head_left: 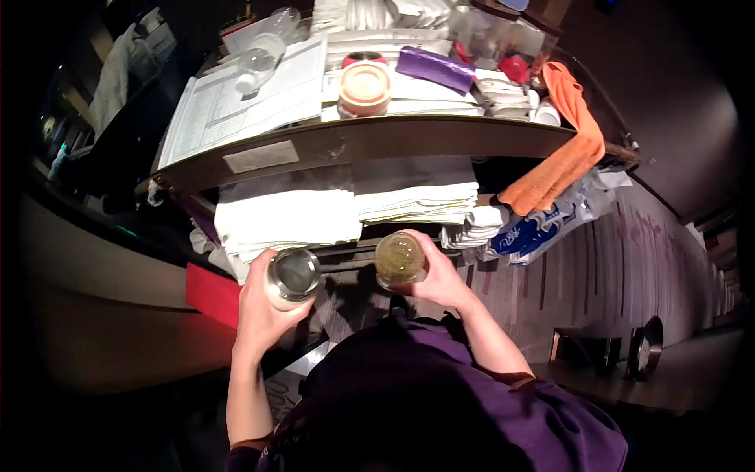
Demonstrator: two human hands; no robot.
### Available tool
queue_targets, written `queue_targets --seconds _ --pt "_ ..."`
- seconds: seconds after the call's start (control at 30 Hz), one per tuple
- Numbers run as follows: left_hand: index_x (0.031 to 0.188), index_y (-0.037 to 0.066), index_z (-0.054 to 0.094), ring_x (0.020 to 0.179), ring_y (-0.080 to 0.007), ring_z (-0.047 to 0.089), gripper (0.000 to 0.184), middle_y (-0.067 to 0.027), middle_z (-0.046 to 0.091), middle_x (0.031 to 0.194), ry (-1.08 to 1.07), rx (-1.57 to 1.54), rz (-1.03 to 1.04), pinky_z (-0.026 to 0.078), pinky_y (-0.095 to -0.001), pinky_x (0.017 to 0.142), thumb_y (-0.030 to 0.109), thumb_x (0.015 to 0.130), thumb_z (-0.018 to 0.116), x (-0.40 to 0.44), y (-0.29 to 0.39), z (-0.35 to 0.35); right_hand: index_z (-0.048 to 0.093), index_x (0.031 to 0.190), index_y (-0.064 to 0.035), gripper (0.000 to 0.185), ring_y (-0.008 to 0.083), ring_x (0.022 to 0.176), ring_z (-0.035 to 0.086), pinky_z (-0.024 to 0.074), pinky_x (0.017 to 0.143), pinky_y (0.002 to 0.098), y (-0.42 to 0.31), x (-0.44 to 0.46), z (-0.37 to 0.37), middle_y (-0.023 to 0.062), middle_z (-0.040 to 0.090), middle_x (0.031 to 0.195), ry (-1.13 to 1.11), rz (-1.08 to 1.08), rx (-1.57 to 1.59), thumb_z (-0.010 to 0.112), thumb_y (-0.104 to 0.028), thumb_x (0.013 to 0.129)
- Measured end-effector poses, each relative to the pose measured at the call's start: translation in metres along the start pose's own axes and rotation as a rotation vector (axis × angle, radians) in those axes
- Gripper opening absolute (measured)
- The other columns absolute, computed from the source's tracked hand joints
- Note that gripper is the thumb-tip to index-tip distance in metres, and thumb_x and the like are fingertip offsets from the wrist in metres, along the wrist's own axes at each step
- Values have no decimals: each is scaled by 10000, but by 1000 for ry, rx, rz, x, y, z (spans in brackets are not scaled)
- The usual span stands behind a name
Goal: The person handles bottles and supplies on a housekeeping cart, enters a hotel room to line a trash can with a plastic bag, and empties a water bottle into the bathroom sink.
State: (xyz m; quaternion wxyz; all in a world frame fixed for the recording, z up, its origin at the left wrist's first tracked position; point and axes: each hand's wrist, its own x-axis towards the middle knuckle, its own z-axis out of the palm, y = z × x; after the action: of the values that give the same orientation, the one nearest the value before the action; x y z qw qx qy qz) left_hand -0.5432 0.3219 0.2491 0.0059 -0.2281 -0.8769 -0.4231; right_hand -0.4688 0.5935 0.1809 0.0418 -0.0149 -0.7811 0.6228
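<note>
My left hand (258, 315) is wrapped round a jar (292, 275) with a shiny metallic rim and a dark top, pale lower down. In my right hand (435, 279) is a clear container (399, 258) with greenish-yellow contents, the fingers closed round its right side. Both are held apart from each other, in front of the cart's lower shelf. Folded white linens (287, 212) lie on that shelf, just beyond my hands.
Atop the cart (377, 140) are papers (267, 86), a plastic bottle (263, 59), an orange-lidded jar (364, 88) and a purple packet (435, 69). An orange cloth (562, 157) hangs over its right edge, near a blue-and-white plastic bag (543, 228). A red panel (212, 295) stands left.
</note>
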Motion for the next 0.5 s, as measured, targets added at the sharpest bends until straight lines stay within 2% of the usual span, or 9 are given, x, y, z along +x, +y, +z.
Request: queue_targets --seconds 0.03,0.13,0.23,0.27,0.4,0.5 --pt "1203 32 428 966 -277 605 751 -162 594 1049 4 -43 -39 483 -361 828 122 568 818 -2 0 0 363 1323 -50 867 184 1171 461 357 1013 328 6 -4 -10 90 482 1242 33 5 67 835 -165 605" --pt "1218 30 401 966 -262 600 768 -155 593 1045 63 -52 -35 475 -351 838 109 575 812 -9 -8 3 354 1318 -18 840 194 1145 480 387 990 339 18 -14 -41 110 486 1227 222 44 -64 818 -138 628" --pt "1235 20 376 1001 -252 570 799 -148 550 1091 100 -66 -59 450 -355 875 123 574 812 -20 -22 6 348 1312 -14 813 181 1115 504 412 965 331 38 -20 -75 104 505 1202 384 31 -57 803 -119 647" --pt "1240 20 370 998 -250 563 806 -144 540 1091 112 -97 -94 446 -355 876 123 573 811 -24 -29 8 333 1319 5 821 192 1113 512 418 960 323 46 -20 -87 130 505 1206 418 18 -17 798 -149 659" --pt "1248 20 361 986 -242 550 803 -133 521 1089 163 -107 -128 436 -353 876 109 580 797 -38 -44 15 353 1291 -30 749 181 1056 537 432 924 314 59 -17 -122 96 538 1147 598 -1 -124 779 -122 682" --pt "1248 18 359 980 -235 546 790 -130 523 1079 162 -121 -159 433 -349 874 98 586 782 -39 -38 16 348 1291 -22 748 182 1059 524 426 920 316 77 -10 -143 108 520 1163 659 -28 -137 778 -140 691"
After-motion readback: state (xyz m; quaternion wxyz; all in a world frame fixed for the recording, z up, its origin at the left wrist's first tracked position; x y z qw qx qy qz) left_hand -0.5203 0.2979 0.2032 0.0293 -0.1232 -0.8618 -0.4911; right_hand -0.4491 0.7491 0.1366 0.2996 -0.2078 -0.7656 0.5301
